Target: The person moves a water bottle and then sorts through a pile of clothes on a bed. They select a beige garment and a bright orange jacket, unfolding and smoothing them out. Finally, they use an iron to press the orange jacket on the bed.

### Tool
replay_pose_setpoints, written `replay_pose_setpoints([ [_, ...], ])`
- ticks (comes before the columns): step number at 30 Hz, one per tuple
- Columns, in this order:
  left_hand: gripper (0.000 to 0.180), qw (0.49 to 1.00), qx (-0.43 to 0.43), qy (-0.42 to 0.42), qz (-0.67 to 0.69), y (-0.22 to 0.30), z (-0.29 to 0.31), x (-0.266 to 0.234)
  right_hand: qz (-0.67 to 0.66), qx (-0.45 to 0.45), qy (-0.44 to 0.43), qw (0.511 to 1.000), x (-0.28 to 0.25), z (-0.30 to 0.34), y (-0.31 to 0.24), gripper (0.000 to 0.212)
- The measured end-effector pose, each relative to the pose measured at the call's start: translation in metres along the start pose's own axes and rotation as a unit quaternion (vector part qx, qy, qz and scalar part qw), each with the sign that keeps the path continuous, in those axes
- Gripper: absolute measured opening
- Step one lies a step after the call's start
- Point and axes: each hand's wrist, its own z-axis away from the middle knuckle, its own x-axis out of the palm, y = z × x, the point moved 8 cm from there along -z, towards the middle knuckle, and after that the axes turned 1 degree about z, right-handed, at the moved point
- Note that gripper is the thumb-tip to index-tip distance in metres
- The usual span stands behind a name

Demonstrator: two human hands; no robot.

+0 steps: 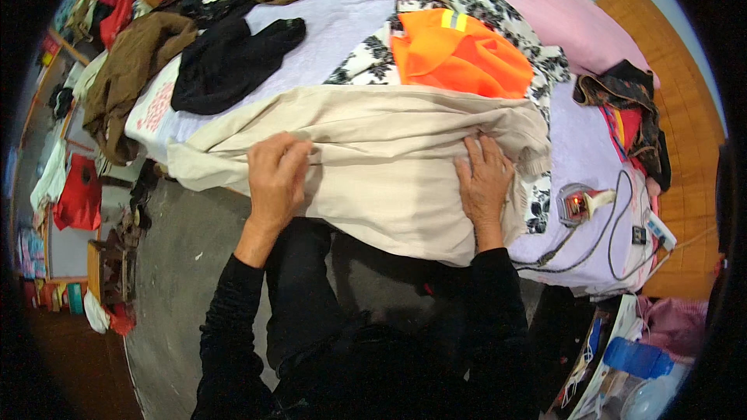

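A wide beige cloth garment (389, 179), gathered at its right end, lies across the near side of the table, and its lower edge droops over the front toward my lap. Near the garment's left part, my left hand (278, 179) is curled with its fingertips pressed together on the cloth; a fold appears pinched there. Flat on the right part rests my right hand (484, 179), fingers spread and holding nothing. Behind the garment lies a bright orange piece of clothing (459, 54) with a yellow and silver strip. To my right sits a small electric iron (576, 204) with a dark cord.
A black garment (233, 62) and a brown one (132, 70) lie at the left. Pink cloth (560, 12) and dark patterned clothing (622, 97) are piled on the right. A white power strip (661, 230) hangs by the table's right edge. Below stands a box of odds and ends (615, 350).
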Motion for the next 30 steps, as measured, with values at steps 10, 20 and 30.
replay_pose_setpoints([
  [10,0.042,0.973,-0.094,-0.177,-0.116,-0.072,-0.004,0.073,-0.015,0.003,0.010,1.000,-0.005,0.001,-0.005,0.048],
  [20,0.042,0.974,-0.074,-0.149,-0.153,-0.073,-0.006,0.082,-0.121,0.024,0.014,0.992,-0.019,0.004,0.000,0.042],
  [30,0.042,0.956,-0.089,-0.213,-0.183,-0.072,-0.011,0.078,-0.200,0.184,0.210,0.939,-0.129,0.095,0.056,0.041],
])
